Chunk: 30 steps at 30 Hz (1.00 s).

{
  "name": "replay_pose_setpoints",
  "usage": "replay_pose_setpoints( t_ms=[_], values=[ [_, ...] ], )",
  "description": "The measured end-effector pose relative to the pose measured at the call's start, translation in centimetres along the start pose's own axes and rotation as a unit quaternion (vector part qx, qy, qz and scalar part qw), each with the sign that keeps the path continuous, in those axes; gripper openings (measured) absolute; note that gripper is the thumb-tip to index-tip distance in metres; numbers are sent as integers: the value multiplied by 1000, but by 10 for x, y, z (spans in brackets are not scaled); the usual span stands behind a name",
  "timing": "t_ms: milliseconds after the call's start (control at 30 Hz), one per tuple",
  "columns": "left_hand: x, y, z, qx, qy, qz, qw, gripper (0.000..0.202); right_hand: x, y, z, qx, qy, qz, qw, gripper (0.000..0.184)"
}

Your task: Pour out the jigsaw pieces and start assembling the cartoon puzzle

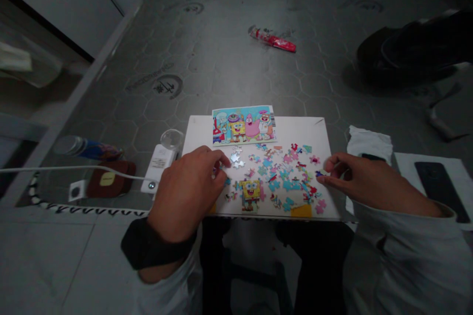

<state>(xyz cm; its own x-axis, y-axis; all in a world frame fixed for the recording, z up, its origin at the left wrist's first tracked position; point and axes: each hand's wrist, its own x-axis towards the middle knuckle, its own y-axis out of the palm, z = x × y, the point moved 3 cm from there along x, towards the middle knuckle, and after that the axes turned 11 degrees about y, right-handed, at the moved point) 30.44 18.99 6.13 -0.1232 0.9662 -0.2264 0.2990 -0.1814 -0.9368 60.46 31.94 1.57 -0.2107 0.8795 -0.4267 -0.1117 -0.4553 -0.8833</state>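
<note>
My right hand (pixel 354 174) is at the right edge of a white board (pixel 303 130), pinching a small purple and yellow puzzle piece (pixel 320 174) between thumb and fingertips. Over the board's left side, my left hand (pixel 192 182) is bent downward, its thumb and forefinger apart above a few pieces; the other fingers are hidden. Many loose jigsaw pieces (pixel 290 184) lie scattered across the board, some grey side up. Near the front, a joined section (pixel 251 192) shows a yellow square cartoon face. A picture card (pixel 244 125) with several cartoon figures lies at the board's back.
Left of the board are a white power strip (pixel 157 167), a clear round lid (pixel 172 139), a brown case (pixel 111 179) and a bottle (pixel 86 148). A red wrapper (pixel 273 40) lies farther back. To the right are white tissue (pixel 369 142) and a phone box (pixel 439 182).
</note>
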Motion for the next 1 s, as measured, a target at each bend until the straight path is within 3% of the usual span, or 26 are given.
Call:
replay_pose_setpoints(
  t_ms=[1000],
  values=[
    [-1, 4, 1, 15, -4, 20, 1000, 26, -2, 0, 1, -4, 19, 7, 1000, 29]
  ],
)
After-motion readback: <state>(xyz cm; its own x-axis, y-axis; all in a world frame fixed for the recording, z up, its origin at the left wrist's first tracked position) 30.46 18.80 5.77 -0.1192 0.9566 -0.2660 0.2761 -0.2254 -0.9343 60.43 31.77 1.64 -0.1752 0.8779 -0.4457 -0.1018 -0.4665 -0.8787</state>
